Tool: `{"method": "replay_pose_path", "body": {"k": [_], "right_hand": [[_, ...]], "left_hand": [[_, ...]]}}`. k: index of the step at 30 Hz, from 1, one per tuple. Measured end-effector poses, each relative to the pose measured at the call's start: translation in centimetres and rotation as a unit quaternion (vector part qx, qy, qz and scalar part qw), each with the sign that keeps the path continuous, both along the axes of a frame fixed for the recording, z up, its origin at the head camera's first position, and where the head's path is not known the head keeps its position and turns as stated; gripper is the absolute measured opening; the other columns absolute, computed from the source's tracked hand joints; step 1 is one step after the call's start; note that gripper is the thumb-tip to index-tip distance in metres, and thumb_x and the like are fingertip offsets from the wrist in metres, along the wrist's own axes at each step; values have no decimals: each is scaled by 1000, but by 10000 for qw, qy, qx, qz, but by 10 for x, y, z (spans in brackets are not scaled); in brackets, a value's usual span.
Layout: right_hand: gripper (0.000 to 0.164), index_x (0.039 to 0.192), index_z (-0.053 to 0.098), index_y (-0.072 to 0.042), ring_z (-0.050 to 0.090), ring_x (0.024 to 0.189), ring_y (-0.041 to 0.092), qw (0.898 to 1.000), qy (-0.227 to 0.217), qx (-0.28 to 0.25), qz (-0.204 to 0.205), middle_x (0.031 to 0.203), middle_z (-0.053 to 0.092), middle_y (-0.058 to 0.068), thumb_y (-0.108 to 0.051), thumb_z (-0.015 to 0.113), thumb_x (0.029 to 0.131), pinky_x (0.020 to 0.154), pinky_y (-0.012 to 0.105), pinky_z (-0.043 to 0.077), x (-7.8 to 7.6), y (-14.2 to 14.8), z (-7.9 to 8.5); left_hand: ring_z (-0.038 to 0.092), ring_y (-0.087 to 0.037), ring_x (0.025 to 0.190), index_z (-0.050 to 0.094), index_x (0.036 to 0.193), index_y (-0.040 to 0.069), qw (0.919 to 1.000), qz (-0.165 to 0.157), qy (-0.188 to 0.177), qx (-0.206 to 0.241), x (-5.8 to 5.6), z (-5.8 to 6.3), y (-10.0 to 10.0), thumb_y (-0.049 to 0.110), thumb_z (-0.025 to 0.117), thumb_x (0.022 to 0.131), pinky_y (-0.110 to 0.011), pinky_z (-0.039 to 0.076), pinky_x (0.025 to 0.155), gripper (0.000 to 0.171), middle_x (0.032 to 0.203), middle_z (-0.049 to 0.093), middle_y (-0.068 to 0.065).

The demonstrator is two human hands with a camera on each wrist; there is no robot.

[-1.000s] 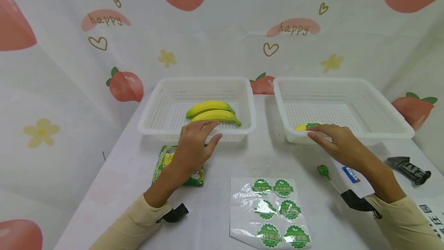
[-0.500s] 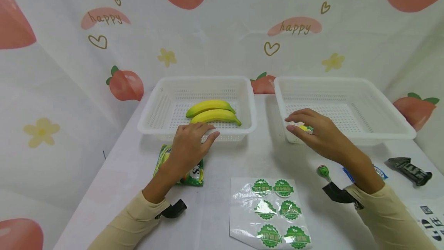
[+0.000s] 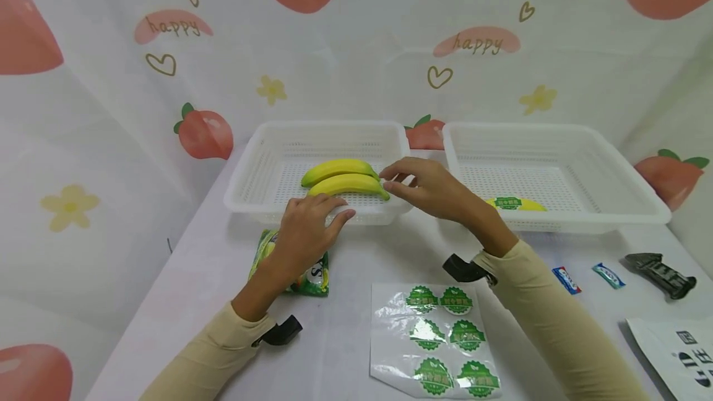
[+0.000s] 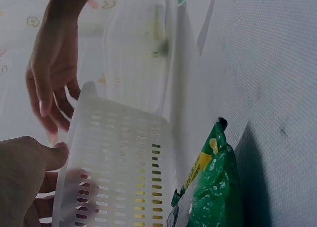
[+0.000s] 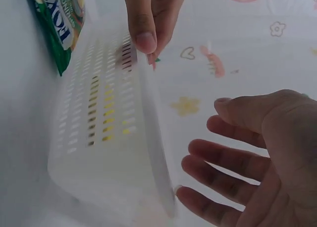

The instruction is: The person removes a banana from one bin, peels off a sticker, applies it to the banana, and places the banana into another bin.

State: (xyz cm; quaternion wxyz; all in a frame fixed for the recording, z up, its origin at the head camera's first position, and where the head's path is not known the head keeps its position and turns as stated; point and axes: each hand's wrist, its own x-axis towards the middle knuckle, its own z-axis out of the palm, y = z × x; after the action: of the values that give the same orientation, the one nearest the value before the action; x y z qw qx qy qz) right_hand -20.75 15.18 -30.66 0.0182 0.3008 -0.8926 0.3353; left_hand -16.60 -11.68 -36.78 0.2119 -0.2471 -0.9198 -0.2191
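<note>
Two yellow bananas (image 3: 348, 184) lie side by side in the left white basket (image 3: 262, 203). My left hand (image 3: 303, 234) is at that basket's front rim, fingers reaching over it beside the nearer banana; its thumb stands apart from the fingers. Over the basket's right side hovers my right hand (image 3: 426, 187), its fingertips close to the banana stems. In the right wrist view the fingers of the right hand (image 5: 267, 157) are spread and hold nothing. A yellow item with a green label (image 3: 515, 203), mostly hidden by the front wall, lies in the right white basket (image 3: 613, 218).
A green snack bag (image 3: 312, 280) lies before the left basket, partly behind my left hand. A sheet of green round stickers (image 3: 434, 339) is at the front middle. Two small wrapped candies (image 3: 567, 280), a black packet (image 3: 660, 274) and a printed white sheet (image 3: 674, 351) lie right.
My right hand has moved left from the right basket to the left basket's right side, uncovering the labelled yellow item. The lollipop seen earlier is now hidden behind the right arm. My left hand barely moved.
</note>
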Motion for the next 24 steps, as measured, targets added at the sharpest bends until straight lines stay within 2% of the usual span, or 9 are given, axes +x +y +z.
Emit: {"method": "replay_pose_path", "body": {"k": [7, 12, 18, 24], "right_hand": [[38, 134, 70, -8, 66, 117, 28, 9961, -856, 139, 173, 129, 72, 9, -31, 65, 105, 102, 48, 54, -27, -31, 4], [46, 142, 63, -3, 66, 121, 37, 9859, -1649, 148, 256, 132, 69, 16, -31, 63, 106, 100, 51, 56, -48, -45, 4], [56, 149, 55, -3, 62, 126, 37, 9656, -2593, 208, -36, 145, 61, 17, -34, 64, 104, 107, 51, 53, -68, -56, -1], [55, 151, 54, -6, 58, 129, 36, 9544, -2958, 162, -371, 149, 56, 17, -29, 68, 103, 109, 54, 51, -79, -64, -6]], "left_hand": [[72, -30, 116, 79, 122, 11, 10000, 22, -84, -2, 0, 2, 0, 36, 75, 100, -51, 48, 90, 33, 120, 77, -9], [72, -30, 116, 79, 121, 11, 10000, 13, -74, 3, 0, 2, 1, 36, 75, 100, -52, 49, 92, 33, 120, 77, -9], [72, -30, 115, 79, 122, 10, 10000, 7, -44, -32, 1, 1, 1, 39, 73, 101, -52, 50, 93, 36, 120, 77, -9], [73, -31, 114, 80, 121, 9, 10000, -10, 35, 4, 1, 0, 1, 38, 74, 100, -52, 50, 91, 36, 119, 78, -10]]}}
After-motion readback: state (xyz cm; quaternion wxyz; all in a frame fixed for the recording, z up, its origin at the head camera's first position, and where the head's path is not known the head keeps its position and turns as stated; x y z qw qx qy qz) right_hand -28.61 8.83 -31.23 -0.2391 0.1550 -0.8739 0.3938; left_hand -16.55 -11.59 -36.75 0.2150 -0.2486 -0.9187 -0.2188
